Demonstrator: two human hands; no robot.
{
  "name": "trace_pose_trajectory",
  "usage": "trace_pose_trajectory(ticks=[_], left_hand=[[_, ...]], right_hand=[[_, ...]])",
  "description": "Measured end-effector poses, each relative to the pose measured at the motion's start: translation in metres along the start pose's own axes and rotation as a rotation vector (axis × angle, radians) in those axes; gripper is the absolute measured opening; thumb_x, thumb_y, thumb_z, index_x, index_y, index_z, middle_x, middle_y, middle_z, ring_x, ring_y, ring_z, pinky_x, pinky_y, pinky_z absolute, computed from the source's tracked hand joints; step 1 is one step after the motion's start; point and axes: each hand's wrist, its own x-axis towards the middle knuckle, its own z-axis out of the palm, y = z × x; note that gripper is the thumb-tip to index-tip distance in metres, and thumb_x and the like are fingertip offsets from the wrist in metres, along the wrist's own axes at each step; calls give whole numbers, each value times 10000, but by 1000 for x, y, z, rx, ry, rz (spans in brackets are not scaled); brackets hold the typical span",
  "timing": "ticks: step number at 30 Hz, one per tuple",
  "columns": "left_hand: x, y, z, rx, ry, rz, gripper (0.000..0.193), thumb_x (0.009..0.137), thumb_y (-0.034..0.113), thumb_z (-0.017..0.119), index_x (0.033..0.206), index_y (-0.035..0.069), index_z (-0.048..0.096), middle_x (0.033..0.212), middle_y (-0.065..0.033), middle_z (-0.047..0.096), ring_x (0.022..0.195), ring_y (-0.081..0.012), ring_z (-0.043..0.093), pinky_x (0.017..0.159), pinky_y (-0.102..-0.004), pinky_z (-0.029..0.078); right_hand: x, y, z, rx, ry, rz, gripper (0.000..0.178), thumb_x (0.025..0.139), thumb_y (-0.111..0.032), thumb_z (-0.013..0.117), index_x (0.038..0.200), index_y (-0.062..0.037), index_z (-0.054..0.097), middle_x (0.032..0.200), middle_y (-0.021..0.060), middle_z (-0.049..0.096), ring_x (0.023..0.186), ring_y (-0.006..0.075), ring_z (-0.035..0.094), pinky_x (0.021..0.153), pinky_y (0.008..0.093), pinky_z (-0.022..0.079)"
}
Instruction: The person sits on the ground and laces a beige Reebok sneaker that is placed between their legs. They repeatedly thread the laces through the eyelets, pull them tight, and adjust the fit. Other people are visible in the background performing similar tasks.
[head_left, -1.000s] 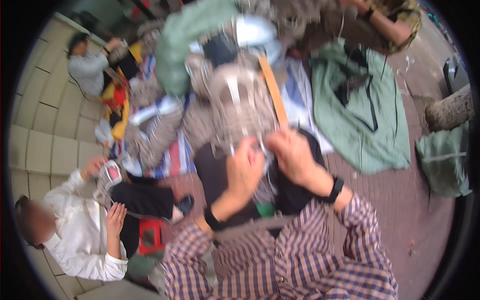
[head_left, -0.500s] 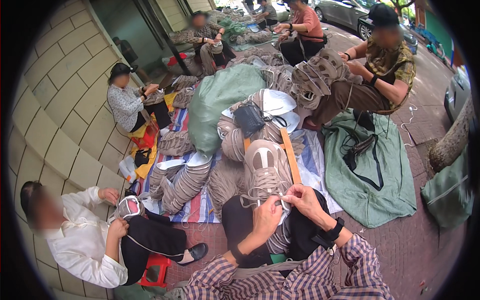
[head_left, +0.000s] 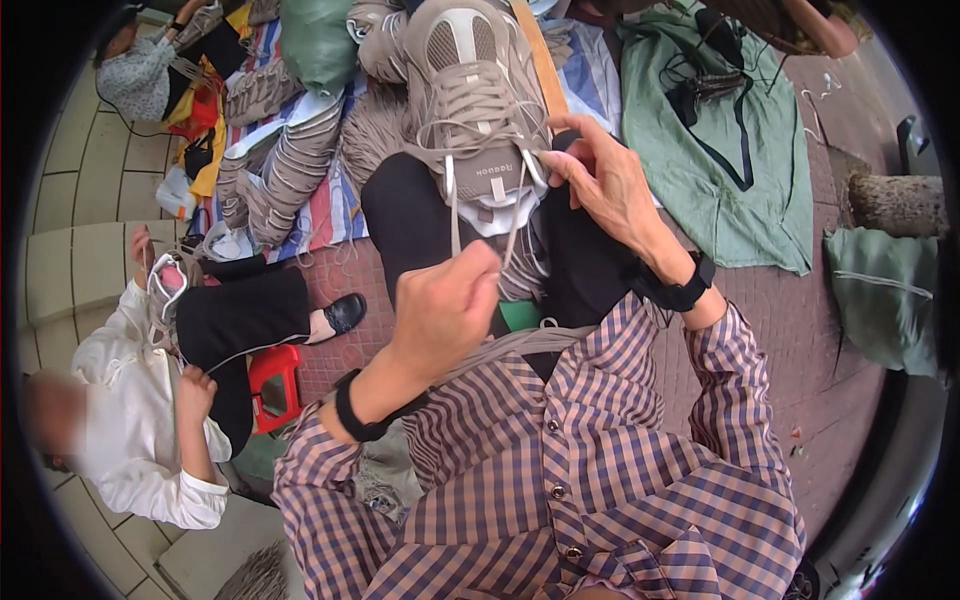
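Observation:
On my lap is a taupe sneaker upper (head_left: 477, 110) with mesh panels, its toe away from me and grey laces criss-crossed over its tongue (head_left: 492, 172). My left hand (head_left: 445, 310) is a fist closer to my body, closed on a shoelace (head_left: 518, 215). Two taut strands run from both sides of the shoe's opening to that fist. At the opening's right edge my right hand (head_left: 605, 190) has its thumb and curled finger pinched against the upper. A wooden strip (head_left: 540, 60) stands just right of the shoe.
Stacked shoe uppers (head_left: 275, 175) lie on a striped sheet (head_left: 590, 75) at the left. A green cloth (head_left: 745, 180) is spread at right, near a green sack (head_left: 880, 300). A co-worker in a white shirt (head_left: 120, 400) handles a shoe beside a red stool (head_left: 272, 385).
The view has tilted downward. My hands, formerly together at the shoe's opening, have separated: the left has drawn the shoelace toward me, while the right stays by the opening's right edge.

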Motion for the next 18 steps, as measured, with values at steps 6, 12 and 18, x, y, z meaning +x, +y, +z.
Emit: trace_pose_trajectory(ticks=[6, 12, 18], left_hand=[[-12, 11, -15, -20, -141, 194, 93, 765, -15, 616, 832, 42, 587, 591, -83, 548, 500, -254, 577, 463, -345, 430], [-26, 24, -23, -47, -247, 191, 122, 740, -23, 616, 821, 54, 566, 575, -75, 528, 499, -256, 569, 450, -361, 421], [-49, 24, -24, -239, -509, 183, 102, 769, 25, 602, 850, 73, 560, 573, -81, 526, 502, -275, 564, 463, -380, 423]], right_hand=[[14, 4, 3, -262, -29, -141, 255, 894, -214, 645, 1094, -71, 576, 668, 149, 626, 646, 368, 624, 590, 445, 467], [10, -22, 9, -499, 189, -339, 243, 835, -203, 743, 955, -42, 606, 914, 54, 569, 573, 162, 553, 530, 287, 447], [19, -10, 4, -198, -8, -231, 205, 859, -189, 729, 826, -25, 610, 857, 6, 574, 671, 88, 535, 569, 245, 416]])
